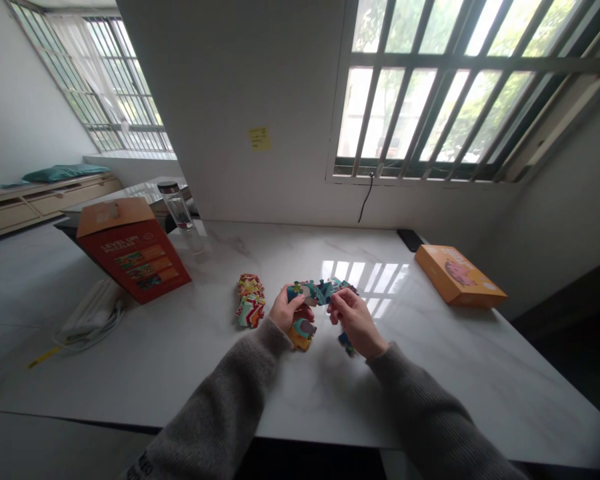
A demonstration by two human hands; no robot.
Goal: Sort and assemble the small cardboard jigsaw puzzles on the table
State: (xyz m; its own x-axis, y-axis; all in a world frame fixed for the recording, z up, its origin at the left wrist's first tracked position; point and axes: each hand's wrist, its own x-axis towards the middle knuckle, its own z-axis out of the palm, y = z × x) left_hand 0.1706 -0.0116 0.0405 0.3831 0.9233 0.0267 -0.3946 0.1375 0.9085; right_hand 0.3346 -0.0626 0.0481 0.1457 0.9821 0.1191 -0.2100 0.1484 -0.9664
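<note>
Grey knit sleeves [215,407] reach over a white marble table [420,393] to a left hand [286,310] and a right hand [356,322], close together and pinching teal jigsaw pieces [320,291] from either end, a steady hold that keeps them level above the table's middle. An orange-and-teal piece [301,335] lies beneath the left hand, and a blue piece [346,343] beneath the right. Beyond, a stack of colorful pieces [251,300] lies leftward, between a red box [135,250] and an orange box [457,275].

Red puzzle box [133,250] tilted on marble table [430,373], glass bottle [178,212] behind; orange box [460,275] right; sticky note [259,139] on wall [205,100].
</note>
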